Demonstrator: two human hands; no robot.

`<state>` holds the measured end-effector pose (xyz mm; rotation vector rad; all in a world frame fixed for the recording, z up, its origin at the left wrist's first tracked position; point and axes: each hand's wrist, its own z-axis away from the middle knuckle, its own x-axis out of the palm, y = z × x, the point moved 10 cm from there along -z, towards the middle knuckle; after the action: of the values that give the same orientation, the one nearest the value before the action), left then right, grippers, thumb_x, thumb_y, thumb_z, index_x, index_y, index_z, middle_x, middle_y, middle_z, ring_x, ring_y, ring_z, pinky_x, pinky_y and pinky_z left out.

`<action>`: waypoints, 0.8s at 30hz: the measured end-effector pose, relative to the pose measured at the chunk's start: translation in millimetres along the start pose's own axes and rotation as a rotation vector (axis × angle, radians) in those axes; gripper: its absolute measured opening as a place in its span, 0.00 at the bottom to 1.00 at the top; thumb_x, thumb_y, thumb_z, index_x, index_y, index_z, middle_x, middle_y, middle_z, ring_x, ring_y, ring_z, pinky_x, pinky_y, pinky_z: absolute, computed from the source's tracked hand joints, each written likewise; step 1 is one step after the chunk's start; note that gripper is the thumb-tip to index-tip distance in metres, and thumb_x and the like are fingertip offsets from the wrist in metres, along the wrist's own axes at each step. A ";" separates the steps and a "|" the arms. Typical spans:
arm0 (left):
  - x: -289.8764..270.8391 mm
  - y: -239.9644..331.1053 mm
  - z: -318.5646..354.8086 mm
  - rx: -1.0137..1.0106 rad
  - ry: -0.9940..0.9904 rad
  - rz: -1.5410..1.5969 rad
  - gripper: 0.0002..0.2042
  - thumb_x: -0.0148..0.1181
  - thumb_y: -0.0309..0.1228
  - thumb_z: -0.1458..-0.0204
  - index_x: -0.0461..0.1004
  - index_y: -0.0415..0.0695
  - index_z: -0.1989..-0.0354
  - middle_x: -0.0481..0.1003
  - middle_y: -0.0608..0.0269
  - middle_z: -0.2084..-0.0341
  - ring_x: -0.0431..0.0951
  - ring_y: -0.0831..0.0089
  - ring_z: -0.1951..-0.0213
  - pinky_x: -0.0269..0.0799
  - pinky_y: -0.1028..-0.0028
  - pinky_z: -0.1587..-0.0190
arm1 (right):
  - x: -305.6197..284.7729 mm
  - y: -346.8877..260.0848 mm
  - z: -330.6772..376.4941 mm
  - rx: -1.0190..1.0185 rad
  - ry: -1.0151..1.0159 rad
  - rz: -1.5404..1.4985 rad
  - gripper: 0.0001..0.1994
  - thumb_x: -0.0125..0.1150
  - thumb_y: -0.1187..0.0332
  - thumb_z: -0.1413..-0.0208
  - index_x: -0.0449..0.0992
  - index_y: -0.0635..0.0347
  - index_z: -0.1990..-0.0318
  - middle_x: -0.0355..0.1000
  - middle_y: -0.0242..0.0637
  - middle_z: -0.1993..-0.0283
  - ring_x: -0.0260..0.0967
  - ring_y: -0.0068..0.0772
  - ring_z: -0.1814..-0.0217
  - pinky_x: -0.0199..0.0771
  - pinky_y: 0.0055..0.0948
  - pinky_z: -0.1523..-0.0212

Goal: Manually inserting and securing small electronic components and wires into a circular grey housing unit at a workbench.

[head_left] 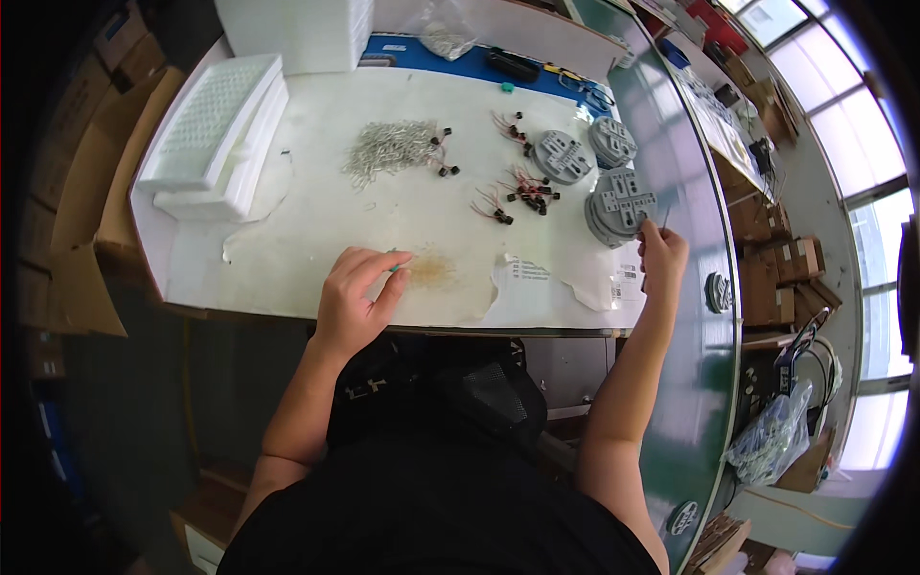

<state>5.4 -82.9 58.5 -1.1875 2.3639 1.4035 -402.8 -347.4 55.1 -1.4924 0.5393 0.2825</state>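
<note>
My left hand (353, 299) is over the front of the white worktable, thumb and forefinger pinched on a small teal piece (394, 266). A brownish smudge marks the table surface beside these fingertips. Farther right, my right hand (663, 257) is closed at the near right side of a stack of round grey slotted discs (618, 206). A thin dark sliver shows above its fingers; what it grips is too small to make out. Two more grey discs, one round disc (563, 156) and a stack (612, 142), lie just beyond.
A heap of small clear-and-silver parts (391, 150) lies mid-table. Several black connectors with red wires (530, 192) are left of the discs. White foam trays (216, 125) stand at the left. A green conveyor-like strip (695, 383) runs along the right, carrying grey discs. Torn paper (522, 287) lies near the front edge.
</note>
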 end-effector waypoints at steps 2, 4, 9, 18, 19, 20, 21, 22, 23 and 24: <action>-5.1 -0.2 -1.3 0.009 0.021 0.025 0.06 0.70 0.27 0.41 0.86 0.41 0.57 0.84 0.58 0.66 0.82 0.59 0.61 0.78 0.64 0.57 | -6.5 -10.0 -1.6 -0.033 0.074 0.034 0.17 0.66 0.62 0.40 0.80 0.67 0.74 0.70 0.29 0.81 0.62 0.18 0.83 0.56 0.26 0.83; -6.6 -6.7 2.8 -0.001 0.004 0.038 0.09 0.71 0.29 0.41 0.85 0.42 0.54 0.84 0.57 0.63 0.82 0.58 0.59 0.78 0.64 0.55 | -8.8 -14.4 1.7 -0.050 0.107 0.056 0.16 0.66 0.62 0.39 0.80 0.67 0.74 0.70 0.29 0.81 0.62 0.18 0.83 0.55 0.26 0.83; -8.8 3.6 -9.0 -0.013 -0.057 0.191 0.27 0.76 0.38 0.46 0.78 0.44 0.38 0.80 0.51 0.49 0.80 0.53 0.49 0.76 0.60 0.43 | 73.1 -60.4 94.7 0.036 -0.440 0.111 0.16 0.68 0.60 0.38 0.82 0.66 0.71 0.73 0.32 0.80 0.66 0.20 0.81 0.62 0.26 0.80; 49.8 1.8 -4.1 -0.018 -0.435 -0.069 0.51 0.81 0.47 0.59 0.63 0.48 0.23 0.71 0.47 0.35 0.71 0.46 0.35 0.66 0.53 0.30 | 154.5 -66.7 109.4 -0.357 -0.370 0.108 0.15 0.72 0.60 0.39 0.83 0.66 0.58 0.79 0.42 0.72 0.77 0.30 0.72 0.76 0.32 0.66; 51.4 1.5 -4.3 -0.020 -0.444 -0.071 0.51 0.81 0.47 0.59 0.63 0.48 0.23 0.71 0.47 0.35 0.71 0.46 0.35 0.66 0.53 0.30 | 159.5 -61.9 104.7 -0.348 -0.371 0.105 0.15 0.72 0.60 0.39 0.83 0.66 0.58 0.79 0.42 0.72 0.77 0.30 0.72 0.76 0.32 0.66; 52.3 2.6 -6.1 -0.003 -0.444 -0.081 0.51 0.81 0.46 0.59 0.63 0.48 0.23 0.71 0.47 0.35 0.71 0.47 0.34 0.66 0.53 0.30 | 163.0 -64.4 100.4 -0.419 -0.337 0.165 0.15 0.72 0.60 0.39 0.84 0.65 0.57 0.79 0.42 0.70 0.77 0.31 0.71 0.76 0.32 0.65; 53.1 3.7 -7.9 0.015 -0.443 -0.091 0.51 0.81 0.46 0.59 0.63 0.48 0.23 0.71 0.47 0.36 0.71 0.47 0.34 0.66 0.53 0.30 | 165.7 -67.5 98.4 -0.489 -0.301 0.224 0.14 0.72 0.61 0.39 0.84 0.64 0.56 0.80 0.42 0.69 0.77 0.32 0.70 0.76 0.33 0.65; 54.1 4.7 -9.3 0.033 -0.442 -0.101 0.51 0.81 0.45 0.59 0.62 0.48 0.23 0.71 0.48 0.36 0.70 0.47 0.33 0.66 0.53 0.30 | 166.4 -69.9 99.0 -0.560 -0.266 0.284 0.14 0.72 0.61 0.38 0.84 0.63 0.55 0.80 0.43 0.67 0.77 0.34 0.69 0.76 0.33 0.65; 56.0 3.6 -10.1 0.030 -0.448 -0.102 0.51 0.81 0.45 0.59 0.62 0.48 0.23 0.71 0.48 0.36 0.70 0.47 0.33 0.66 0.53 0.30 | 166.0 -66.5 99.0 -0.554 -0.268 0.283 0.14 0.72 0.61 0.38 0.84 0.63 0.55 0.80 0.43 0.67 0.77 0.34 0.69 0.76 0.33 0.65; 57.8 2.0 -10.8 0.021 -0.453 -0.093 0.52 0.81 0.45 0.59 0.62 0.48 0.23 0.71 0.48 0.35 0.70 0.48 0.34 0.66 0.53 0.29 | 159.5 -61.2 96.9 -0.517 -0.239 0.229 0.13 0.72 0.62 0.39 0.84 0.63 0.54 0.81 0.41 0.66 0.76 0.31 0.70 0.75 0.32 0.65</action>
<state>-32.3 -123.0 37.8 -0.8484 1.9812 1.4310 -220.5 -279.9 26.8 -1.8611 0.4635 0.8174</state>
